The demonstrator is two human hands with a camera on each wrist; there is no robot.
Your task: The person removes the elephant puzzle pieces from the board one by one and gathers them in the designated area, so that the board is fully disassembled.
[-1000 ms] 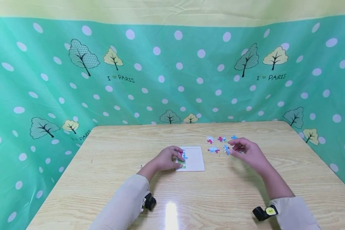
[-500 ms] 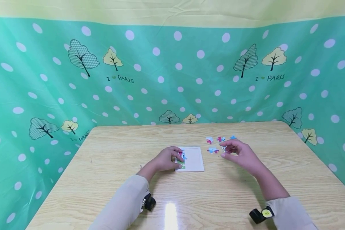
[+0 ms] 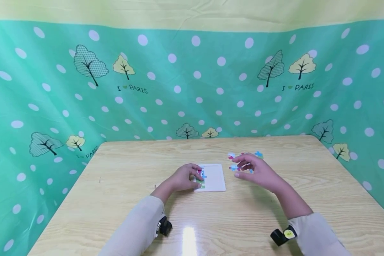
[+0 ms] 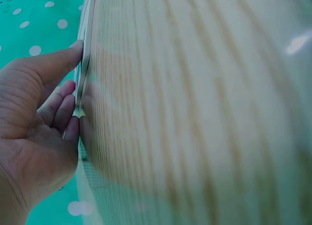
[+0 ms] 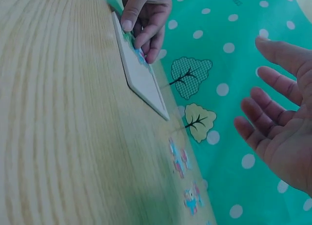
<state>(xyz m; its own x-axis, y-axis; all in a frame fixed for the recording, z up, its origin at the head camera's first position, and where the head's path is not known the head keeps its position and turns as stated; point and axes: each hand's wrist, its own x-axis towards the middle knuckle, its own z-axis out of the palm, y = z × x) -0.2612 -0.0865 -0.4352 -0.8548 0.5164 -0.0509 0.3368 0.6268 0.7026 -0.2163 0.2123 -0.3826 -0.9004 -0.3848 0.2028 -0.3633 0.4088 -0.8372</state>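
Observation:
A white square puzzle tray (image 3: pixel 216 178) lies on the table, with joined jigsaw pieces (image 3: pixel 202 174) along its left side. My left hand (image 3: pixel 185 177) rests its fingertips and thumb on that side, partly covering the pieces. Just right of the tray, my right hand (image 3: pixel 256 172) hovers above loose jigsaw pieces. In the right wrist view, its fingers are spread and the right hand (image 5: pixel 287 108) holds nothing. Beneath it shows a blue and pink piece (image 3: pixel 234 168); behind its fingers, a white and red piece (image 3: pixel 231 155) and a blue piece (image 3: pixel 259 154). Other loose pieces are partly hidden.
The wooden table (image 3: pixel 121 202) runs back to a green dotted curtain (image 3: pixel 166 81) with printed trees. A small black wrist camera (image 3: pixel 164 225) sits on the left sleeve, and another wrist camera (image 3: pixel 279 236) on the right one.
My right hand has moved left over the loose pieces towards the tray, uncovering the blue piece at the back right. My left hand has stayed on the tray.

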